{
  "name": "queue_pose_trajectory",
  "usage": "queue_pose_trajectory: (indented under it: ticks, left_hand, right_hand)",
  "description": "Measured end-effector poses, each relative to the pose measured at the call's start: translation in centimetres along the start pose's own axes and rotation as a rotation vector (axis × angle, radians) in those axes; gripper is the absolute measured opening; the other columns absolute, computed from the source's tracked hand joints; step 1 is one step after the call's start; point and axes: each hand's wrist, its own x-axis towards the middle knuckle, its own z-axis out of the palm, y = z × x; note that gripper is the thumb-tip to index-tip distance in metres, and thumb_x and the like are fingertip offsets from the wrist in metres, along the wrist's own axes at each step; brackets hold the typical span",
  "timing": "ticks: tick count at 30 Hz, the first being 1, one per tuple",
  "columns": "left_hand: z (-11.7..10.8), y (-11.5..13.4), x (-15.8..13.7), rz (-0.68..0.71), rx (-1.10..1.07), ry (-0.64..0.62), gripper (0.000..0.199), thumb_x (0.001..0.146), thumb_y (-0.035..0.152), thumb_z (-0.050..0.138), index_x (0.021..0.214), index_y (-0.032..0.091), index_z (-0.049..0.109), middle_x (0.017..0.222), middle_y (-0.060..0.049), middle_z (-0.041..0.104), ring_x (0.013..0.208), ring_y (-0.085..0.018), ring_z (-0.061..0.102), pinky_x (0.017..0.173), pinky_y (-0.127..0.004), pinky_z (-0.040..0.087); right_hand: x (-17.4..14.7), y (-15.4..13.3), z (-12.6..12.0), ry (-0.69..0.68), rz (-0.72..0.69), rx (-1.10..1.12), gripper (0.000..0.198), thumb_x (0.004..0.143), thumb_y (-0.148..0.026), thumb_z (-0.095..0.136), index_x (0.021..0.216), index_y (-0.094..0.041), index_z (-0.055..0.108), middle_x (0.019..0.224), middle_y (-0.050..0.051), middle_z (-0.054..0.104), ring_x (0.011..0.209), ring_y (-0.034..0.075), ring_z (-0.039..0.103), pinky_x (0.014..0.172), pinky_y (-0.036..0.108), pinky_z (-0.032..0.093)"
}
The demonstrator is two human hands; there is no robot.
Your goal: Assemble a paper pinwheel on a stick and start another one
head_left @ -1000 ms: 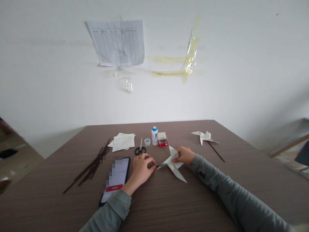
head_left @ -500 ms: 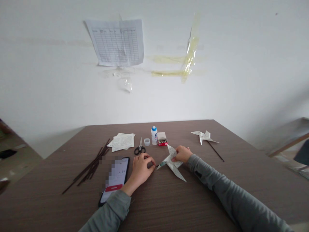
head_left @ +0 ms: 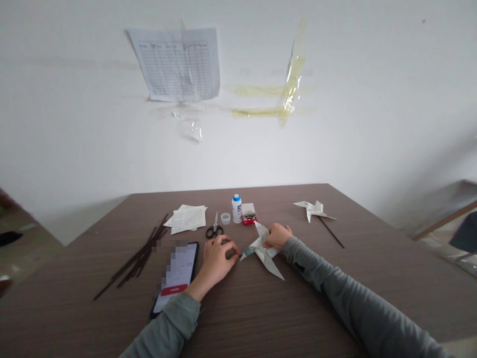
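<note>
A paper pinwheel (head_left: 265, 254) with printed blades lies low over the table in front of me. My right hand (head_left: 278, 236) is closed on its right side, fingers pinched near the centre. To the left, my left hand (head_left: 219, 256) pinches a thin dark stick (head_left: 240, 256), whose short visible bit runs toward the pinwheel's left blade tip. The rest of the stick is hidden by my fingers and the paper. Farther right, another paper pinwheel (head_left: 315, 211) lies on the table with a brown stick (head_left: 333, 233) attached.
Behind my hands stand a white glue bottle (head_left: 237, 211), a small clear cup (head_left: 225, 219) and a red box of pins (head_left: 250, 219). Scissors (head_left: 214, 230), paper sheets (head_left: 188, 220), several brown sticks (head_left: 139, 256) and a phone (head_left: 179, 273) are on the left of the table (head_left: 238, 318).
Both hands keep their grip on the stick and the pinwheel, almost still. The whole view has shifted slightly, and the phone's display digits differ.
</note>
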Motion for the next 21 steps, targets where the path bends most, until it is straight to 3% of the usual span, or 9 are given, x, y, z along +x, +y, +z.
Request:
queue_pose_trajectory:
  ticks: [6,11,21]
  left_hand:
    - [-0.28,0.52,-0.1,-0.02,0.0,-0.017,0.019,0.106,0.018,0.091,0.112,0.033,0.101,0.165,-0.009,0.086,0.163,-0.041,0.076,0.144,-0.057,0.054]
    - [-0.33,0.52,-0.08,-0.018,-0.013,-0.014,0.019,0.106,0.018,0.092,0.113,0.033,0.101,0.165,-0.009,0.086,0.165,-0.041,0.075,0.145,-0.056,0.053]
    - [0.19,0.09,0.14,-0.014,0.005,-0.012,0.022,0.107,0.018,0.09,0.117,0.033,0.103,0.168,-0.01,0.084,0.166,-0.043,0.074,0.145,-0.059,0.054]
  right_hand:
    - [-0.36,-0.41,-0.44,-0.031,0.029,-0.04,0.024,0.093,-0.034,0.103,0.116,-0.037,0.103,0.134,0.011,0.101,0.15,0.044,0.086,0.146,0.065,0.054]
    - [-0.51,-0.49,-0.43,-0.031,0.047,-0.041,0.029,0.097,-0.031,0.099,0.125,-0.033,0.103,0.149,0.015,0.098,0.158,0.046,0.083,0.15,0.066,0.05]
    - [-0.55,-0.67,-0.22,-0.012,0.058,-0.029,0.029,0.094,-0.027,0.099,0.122,-0.034,0.103,0.141,0.011,0.1,0.158,0.046,0.082,0.147,0.063,0.053]
